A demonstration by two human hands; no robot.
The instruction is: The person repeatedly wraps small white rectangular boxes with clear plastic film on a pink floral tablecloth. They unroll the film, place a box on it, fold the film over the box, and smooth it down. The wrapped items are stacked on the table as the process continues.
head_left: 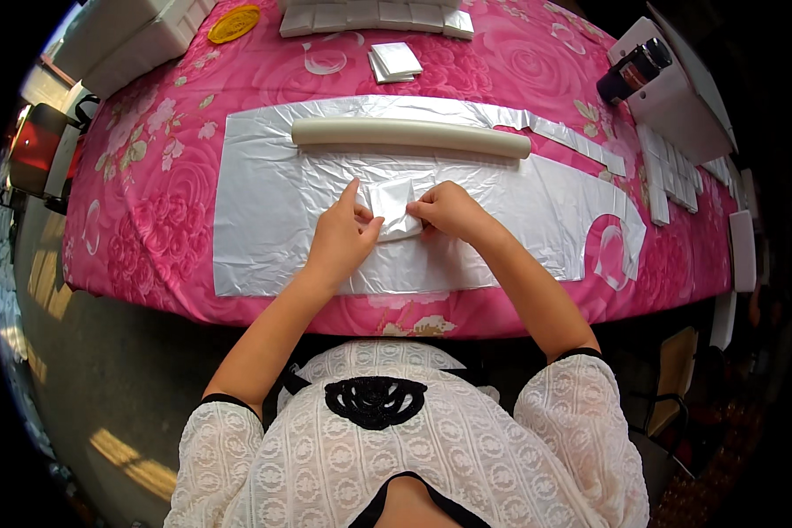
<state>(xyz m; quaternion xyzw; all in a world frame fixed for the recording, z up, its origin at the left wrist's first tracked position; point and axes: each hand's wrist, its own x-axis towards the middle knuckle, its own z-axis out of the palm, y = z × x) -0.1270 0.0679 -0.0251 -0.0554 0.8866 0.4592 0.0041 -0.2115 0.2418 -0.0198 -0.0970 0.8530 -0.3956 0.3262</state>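
A small folded silver plastic bag (391, 201) lies between my hands, its surface shiny and creased. My right hand (453, 211) pinches its right edge between thumb and fingers. On the other side my left hand (341, 233) is open, the index finger stretched forward and the thumb at the folded bag's left edge. Beneath both hands a large silver plastic bag (264, 202) is spread flat and wrinkled, its handle cut-outs toward the right. Just beyond my fingers a long cream-coloured roller (409, 136) rests across this flat bag.
Small folded silver packets (396, 62) sit past the roller, and rows of similar ones (370, 18) line the far edge. More packets (669, 172) stand at right beside a white box (678, 114) and dark bottle (634, 70). A yellow disc (234, 24) lies far left on the pink tablecloth (141, 202).
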